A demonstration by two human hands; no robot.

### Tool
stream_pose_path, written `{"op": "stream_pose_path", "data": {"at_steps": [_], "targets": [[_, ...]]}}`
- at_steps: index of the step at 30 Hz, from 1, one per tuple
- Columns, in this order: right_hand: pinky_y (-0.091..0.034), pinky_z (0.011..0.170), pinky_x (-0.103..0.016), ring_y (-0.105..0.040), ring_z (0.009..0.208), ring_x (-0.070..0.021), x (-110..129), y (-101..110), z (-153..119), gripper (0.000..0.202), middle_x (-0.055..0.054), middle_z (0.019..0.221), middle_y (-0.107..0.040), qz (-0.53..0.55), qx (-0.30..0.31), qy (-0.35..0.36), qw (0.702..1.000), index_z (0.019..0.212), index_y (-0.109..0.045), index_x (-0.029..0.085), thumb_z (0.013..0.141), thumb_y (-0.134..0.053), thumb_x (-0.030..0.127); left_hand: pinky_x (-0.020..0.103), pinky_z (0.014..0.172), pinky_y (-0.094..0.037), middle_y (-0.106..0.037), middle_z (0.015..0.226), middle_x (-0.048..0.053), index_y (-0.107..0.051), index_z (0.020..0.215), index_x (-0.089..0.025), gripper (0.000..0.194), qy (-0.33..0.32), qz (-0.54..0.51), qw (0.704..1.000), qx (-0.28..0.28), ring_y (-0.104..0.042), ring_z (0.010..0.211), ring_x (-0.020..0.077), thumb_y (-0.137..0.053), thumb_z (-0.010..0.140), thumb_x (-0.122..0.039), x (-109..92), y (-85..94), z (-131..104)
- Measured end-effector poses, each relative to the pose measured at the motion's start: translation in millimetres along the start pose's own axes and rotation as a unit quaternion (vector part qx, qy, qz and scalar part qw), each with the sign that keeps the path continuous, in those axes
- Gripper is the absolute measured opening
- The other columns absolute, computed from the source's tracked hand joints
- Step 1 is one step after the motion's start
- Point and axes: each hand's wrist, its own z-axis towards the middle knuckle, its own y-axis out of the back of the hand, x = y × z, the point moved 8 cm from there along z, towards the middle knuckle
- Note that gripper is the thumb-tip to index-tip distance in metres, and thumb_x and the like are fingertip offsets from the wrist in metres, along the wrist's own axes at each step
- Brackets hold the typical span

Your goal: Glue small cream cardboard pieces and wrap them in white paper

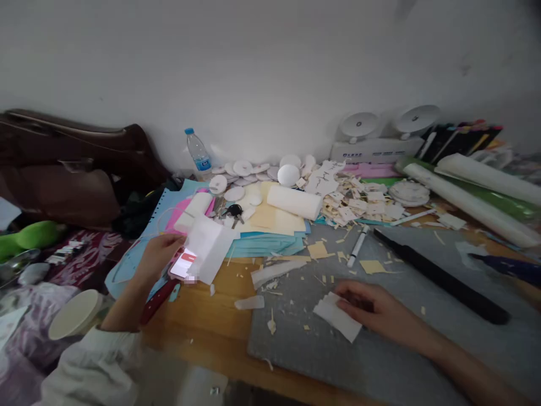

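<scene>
Worktop [220, 316]: wooden, crowded along its far edge, bare wood showing at the near left.
Cutting mat [380, 349]: grey, covers the near right part of the worktop, dotted with pale offcuts.
Green roll [486, 197]: lies slanted at the far right corner, a white roll [490, 175] just beside it.
Black bar [439, 279]: long, laid diagonally across the mat's right side.
Coloured sheets [270, 239]: blue, pink and cream, stacked at the far left, with a short white roll [295, 202] and keys [233, 211] on top.
Scrap heap [359, 203]: small cream cut pieces piled at the far middle.
Left hand [157, 256]: fingers closed on a phone [182, 265] and a folded white paper [209, 248], held over the worktop's left edge.
Right hand [376, 310]: flat on the mat, fingertips pressing a white paper piece [338, 316]; not clasped round it.
Water bottle [198, 152]: upright against the wall.
Marker [357, 247]: white, at the mat's far edge.
</scene>
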Motion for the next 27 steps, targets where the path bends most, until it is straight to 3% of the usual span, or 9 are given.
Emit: {"op": "stream_pose_path", "data": {"at_steps": [4, 7, 9, 12, 14, 17, 21, 24, 27], "targets": [[-0.041, 0.059, -0.024, -0.051, 0.068, -0.0129, -1.5, 3.2, -0.8, 0.028, 0.0, 0.078, -0.058, 0.01, -0.013, 0.003, 1.0, 0.089, -0.06, 0.02, 0.088, -0.05, 0.046, 0.034, 0.071, -0.042, -0.064, 0.086, 0.008, -0.067, 0.09, -0.013, 0.027, -0.04, 0.054, 0.985, -0.156, -0.054, 0.075, 0.0215, -0.05, 0.076, -0.029, -18.7, 24.6, -16.8], [-0.039, 0.055, -0.023, -0.049, 0.063, -0.0112, 0.0, 7.0, 1.1, 0.028, 0.001, 0.072, -0.055, 0.034, -0.027, -0.004, 0.999, 0.087, -0.06, 0.019, 0.085, -0.055, 0.046, 0.032, 0.071, -0.041, -0.06, 0.088, 0.006, -0.064, 0.098, -0.016, 0.024, -0.148, 0.052, 0.959, -0.236, -0.051, 0.075, 0.0185, -0.048, 0.083, -0.024, -67.7, 24.6, -49.1], [-0.037, 0.052, -0.022, -0.047, 0.059, -0.0099, 4.7, 11.7, 3.6, 0.029, 0.002, 0.069, -0.053, 0.052, -0.044, -0.007, 0.998, 0.086, -0.06, 0.018, 0.081, -0.059, 0.047, 0.029, 0.067, -0.042, -0.06, 0.083, 0.004, -0.064, 0.094, -0.018, 0.017, -0.269, 0.001, 0.947, -0.177, -0.052, 0.071, 0.0163, -0.051, 0.083, -0.024, -114.0, -2.2, -74.4], [-0.035, 0.05, -0.021, -0.045, 0.057, -0.0085, 15.8, 17.4, 8.3, 0.029, 0.004, 0.065, -0.049, 0.071, -0.053, 0.0, 0.996, 0.083, -0.06, 0.018, 0.077, -0.064, 0.046, 0.027, 0.071, -0.045, -0.06, 0.091, 0.004, -0.06, 0.099, -0.021, 0.017, -0.318, -0.098, 0.942, 0.045, -0.055, 0.079, 0.0161, -0.049, 0.087, -0.023, -166.9, -72.8, -105.1], [-0.035, 0.051, -0.021, -0.044, 0.057, -0.0084, 22.8, 19.9, 11.4, 0.03, 0.005, 0.063, -0.049, 0.082, -0.051, 0.01, 0.995, 0.081, -0.06, 0.017, 0.076, -0.065, 0.046, 0.027, 0.07, -0.046, -0.061, 0.095, 0.005, -0.058, 0.105, -0.021, 0.02, -0.301, -0.162, 0.916, 0.21, -0.056, 0.077, 0.0151, -0.052, 0.087, -0.027, -189.9, -125.3, -125.4], [-0.037, 0.055, -0.023, -0.047, 0.061, -0.0095, 29.3, 24.5, 13.1, 0.032, 0.003, 0.067, -0.053, 0.118, -0.062, 0.033, 0.99, 0.078, -0.06, 0.017, 0.075, -0.066, 0.049, 0.024, 0.06, -0.043, -0.061, 0.083, 0.003, -0.059, 0.101, -0.02, 0.023, -0.244, -0.212, 0.883, 0.34, -0.052, 0.067, 0.013, -0.061, 0.082, -0.034, -201.9, -180.3, -143.6], [-0.035, 0.048, -0.02, -0.045, 0.054, -0.0069, 24.4, 28.7, 10.0, 0.031, 0.004, 0.064, -0.053, 0.174, -0.071, 0.013, 0.982, 0.079, -0.06, 0.018, 0.078, -0.063, 0.048, 0.021, 0.049, -0.038, -0.051, 0.062, -0.002, -0.057, 0.076, -0.018, 0.023, -0.115, -0.273, 0.883, 0.365, -0.047, 0.055, 0.0103, -0.061, 0.081, -0.041, -186.4, -206.7, -140.0], [-0.032, 0.041, -0.018, -0.042, 0.046, -0.005, 19.8, 31.4, 6.6, 0.027, 0.006, 0.058, -0.051, 0.194, -0.069, -0.019, 0.978, 0.079, -0.058, 0.019, 0.08, -0.062, 0.046, 0.019, 0.043, -0.04, -0.051, 0.06, -0.003, -0.055, 0.075, -0.019, 0.026, -0.026, -0.328, 0.863, 0.382, -0.049, 0.05, 0.0097, -0.061, 0.08, -0.043, -172.8, -210.4, -136.8], [-0.032, 0.04, -0.017, -0.043, 0.044, -0.0049, 20.0, 39.7, 3.0, 0.026, 0.006, 0.056, -0.052, 0.172, -0.084, -0.032, 0.981, 0.079, -0.059, 0.019, 0.081, -0.062, 0.044, 0.02, 0.041, -0.044, -0.054, 0.063, -0.003, -0.053, 0.077, -0.02, 0.028, 0.015, -0.359, 0.855, 0.374, -0.052, 0.049, 0.0101, -0.062, 0.079, -0.046, -165.8, -208.3, -132.2]]}}
